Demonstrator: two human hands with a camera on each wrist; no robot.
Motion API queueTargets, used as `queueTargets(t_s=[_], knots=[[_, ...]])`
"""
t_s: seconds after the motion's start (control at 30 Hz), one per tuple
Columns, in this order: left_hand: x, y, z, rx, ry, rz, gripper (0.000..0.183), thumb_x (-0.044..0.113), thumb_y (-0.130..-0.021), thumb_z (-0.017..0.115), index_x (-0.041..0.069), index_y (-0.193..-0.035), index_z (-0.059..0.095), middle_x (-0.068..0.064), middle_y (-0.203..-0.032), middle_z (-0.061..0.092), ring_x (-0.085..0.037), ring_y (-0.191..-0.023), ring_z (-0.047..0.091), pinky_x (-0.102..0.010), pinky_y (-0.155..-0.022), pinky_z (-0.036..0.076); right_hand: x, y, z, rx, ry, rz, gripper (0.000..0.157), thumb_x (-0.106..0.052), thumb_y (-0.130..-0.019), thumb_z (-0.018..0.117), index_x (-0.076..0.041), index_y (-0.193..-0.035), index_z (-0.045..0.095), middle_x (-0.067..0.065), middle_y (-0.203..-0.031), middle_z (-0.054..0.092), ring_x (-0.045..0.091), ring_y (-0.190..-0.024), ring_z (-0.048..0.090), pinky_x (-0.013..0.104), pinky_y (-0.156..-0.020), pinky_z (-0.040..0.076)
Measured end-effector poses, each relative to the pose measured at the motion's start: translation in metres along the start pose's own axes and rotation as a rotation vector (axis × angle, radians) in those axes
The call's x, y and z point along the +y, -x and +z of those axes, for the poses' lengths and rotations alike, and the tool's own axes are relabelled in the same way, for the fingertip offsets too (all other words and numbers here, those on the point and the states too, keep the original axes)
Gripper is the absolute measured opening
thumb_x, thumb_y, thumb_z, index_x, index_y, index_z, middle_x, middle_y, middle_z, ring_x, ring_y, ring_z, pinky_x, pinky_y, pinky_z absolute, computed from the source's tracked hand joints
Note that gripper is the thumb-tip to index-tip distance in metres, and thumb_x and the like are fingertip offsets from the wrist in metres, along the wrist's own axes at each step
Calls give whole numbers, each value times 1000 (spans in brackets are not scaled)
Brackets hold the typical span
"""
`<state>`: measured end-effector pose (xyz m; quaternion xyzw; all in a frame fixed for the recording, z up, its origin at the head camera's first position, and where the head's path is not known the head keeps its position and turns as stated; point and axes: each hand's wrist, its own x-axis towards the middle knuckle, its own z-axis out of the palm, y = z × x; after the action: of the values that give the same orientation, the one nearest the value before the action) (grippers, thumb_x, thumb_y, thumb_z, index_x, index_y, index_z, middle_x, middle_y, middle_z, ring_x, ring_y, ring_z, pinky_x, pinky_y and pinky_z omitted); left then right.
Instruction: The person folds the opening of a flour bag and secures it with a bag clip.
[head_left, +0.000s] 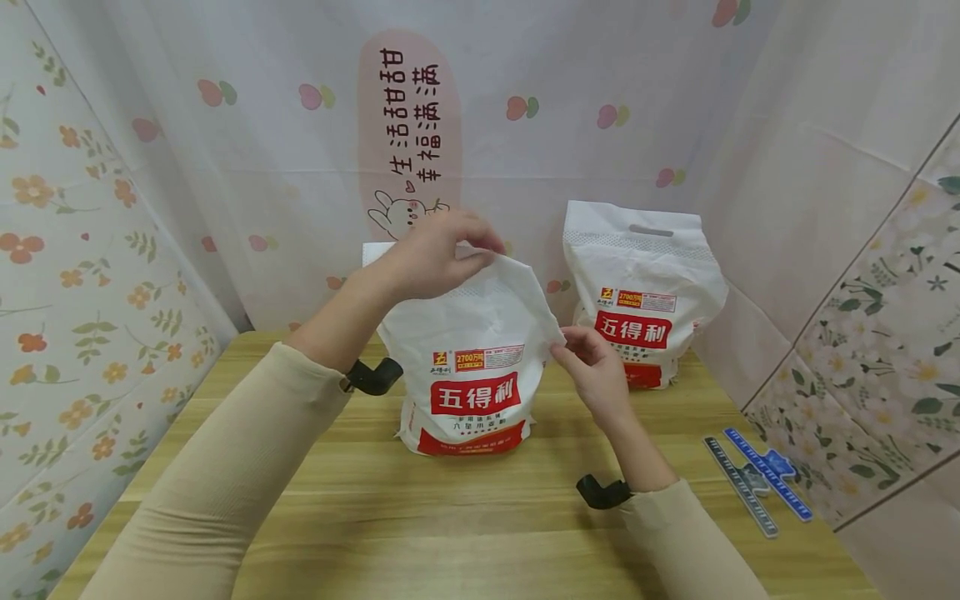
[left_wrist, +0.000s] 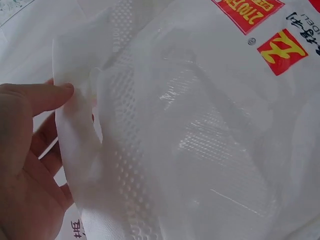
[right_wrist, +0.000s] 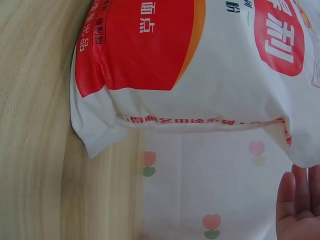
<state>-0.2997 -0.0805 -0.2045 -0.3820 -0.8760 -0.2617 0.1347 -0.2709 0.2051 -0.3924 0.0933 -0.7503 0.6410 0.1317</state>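
A white flour bag (head_left: 468, 333) with red Chinese lettering stands upright on the table. My left hand (head_left: 438, 254) pinches its top band; in the left wrist view the thumb (left_wrist: 55, 97) lies over the band beside the handle slot, with fingers behind. At the bag's upper right edge, my right hand (head_left: 597, 375) pinches the side between thumb and index finger. The right wrist view shows only some of its fingers (right_wrist: 301, 197), just under the bag's (right_wrist: 225, 65) side corner; the thumb contact is hidden there.
A second, similar flour bag (head_left: 637, 283) stands behind on the right, its handle slot upward. Two long clips, one blue (head_left: 768, 473) and one grey (head_left: 741, 485), lie at the wooden table's (head_left: 450, 533) right side. Patterned curtains (head_left: 247, 125) hang at the back and sides.
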Motion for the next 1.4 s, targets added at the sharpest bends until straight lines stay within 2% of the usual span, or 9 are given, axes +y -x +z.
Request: queueTargets(t_s=[0.2, 0.37, 0.5, 0.6, 0.8, 0.93, 1.13, 1.3, 1.4], knots=[[4, 1, 0, -25, 43, 54, 19, 12, -105, 69, 15, -117, 83, -1, -120, 77, -21, -118, 64, -44, -107, 52, 0, 2, -4, -3, -73, -40, 28, -11, -107, 71, 2, -131, 65, -13, -113, 74, 12, -107, 69, 20, -98, 60], [8, 3, 0, -57, 95, 46, 20, 14, -102, 66, 15, -111, 83, -2, -122, 75, -21, -119, 61, -44, -105, 53, 0, 3, -5, -23, -110, -56, 25, -11, -108, 69, 3, -128, 66, -11, -113, 74, 12, -108, 69, 21, -99, 60], [11, 3, 2, -79, 105, 27, 19, 24, -103, 67, 15, -106, 83, -3, -121, 73, -21, -119, 62, -44, -105, 53, 1, 4, -5, -48, -110, -66, 29, -13, -109, 66, 8, -130, 65, -10, -114, 73, 12, -109, 69, 21, -101, 59], [13, 0, 5, -88, 69, 14, 25, 35, -105, 69, 15, -98, 82, -4, -117, 73, -21, -114, 62, -43, -100, 54, 1, 4, -4, -66, -105, -70, 31, -14, -110, 64, 9, -131, 64, -10, -116, 73, 12, -111, 68, 21, -102, 58], [18, -3, 9, -100, -94, -35, 35, 48, -103, 75, 18, -85, 76, -1, -118, 73, -22, -111, 64, -41, -97, 54, 1, 3, 0, -69, -72, -59, 21, -19, -111, 64, -4, -124, 72, 2, -124, 71, 14, -112, 67, 24, -104, 58], [21, -3, 10, -97, -177, -37, 35, 48, -97, 82, 18, -84, 74, 0, -115, 73, -23, -106, 64, -43, -96, 52, 0, 2, 1, -74, -32, -54, 27, -21, -111, 66, 1, -127, 70, 0, -122, 71, 14, -110, 67, 22, -101, 58], [20, -4, 13, -106, -263, -71, 35, 48, -92, 88, 18, -85, 72, 0, -117, 72, -23, -112, 65, -51, -113, 44, 0, -2, 3, -79, 23, -51, 31, -23, -109, 70, 2, -128, 69, -5, -116, 72, 16, -107, 67, 21, -96, 59], [18, -4, 14, -105, -274, -76, 32, 44, -92, 90, 16, -89, 73, -2, -117, 74, -25, -114, 65, -53, -116, 42, 1, -5, 5, -70, 54, -43, 28, -25, -107, 74, -3, -124, 71, 0, -118, 71, 19, -109, 69, 24, -95, 61], [17, -4, 14, -103, -273, -66, 31, 40, -92, 90, 15, -98, 73, -3, -120, 77, -26, -117, 67, -53, -117, 42, 2, -6, 6, -62, 69, -32, 29, -26, -106, 76, -3, -123, 70, 6, -120, 70, 21, -110, 69, 24, -94, 62]])
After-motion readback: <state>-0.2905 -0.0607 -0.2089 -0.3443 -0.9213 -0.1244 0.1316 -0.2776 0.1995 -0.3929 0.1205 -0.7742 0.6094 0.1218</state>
